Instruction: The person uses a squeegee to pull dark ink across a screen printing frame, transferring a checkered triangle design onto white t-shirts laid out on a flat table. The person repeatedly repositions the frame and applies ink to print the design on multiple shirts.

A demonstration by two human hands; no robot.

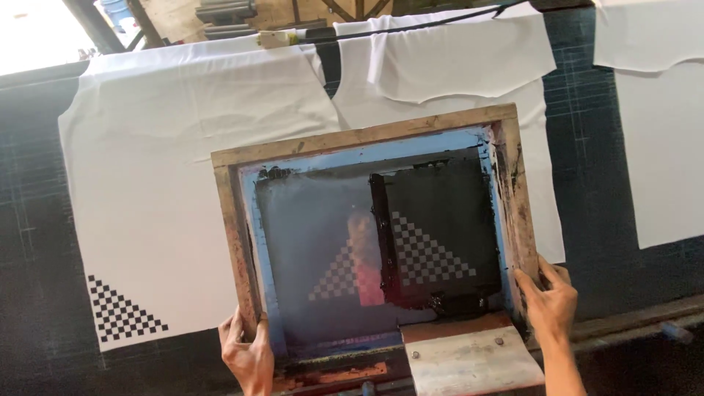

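I hold a wooden screen-printing frame (235,220) with blue-taped inner edges, tilted above the table. My left hand (246,353) grips its lower left corner and my right hand (548,299) grips its lower right side. The dark mesh (308,220) shows a checkered triangle pattern, and black ink is smeared over its right half. A squeegee with a pale blade (469,359) rests at the frame's near edge. Below the frame lies a white fabric piece (455,95). To the left lies another white fabric piece (161,183) with a black checkered triangle print (121,312) in its lower left corner.
The cloth pieces lie on a long dark table (33,220) marked with a faint grid. More white fabric (653,132) lies at the right. A black cable (411,28) runs along the far edge. Wooden planks and a blue container sit beyond the table.
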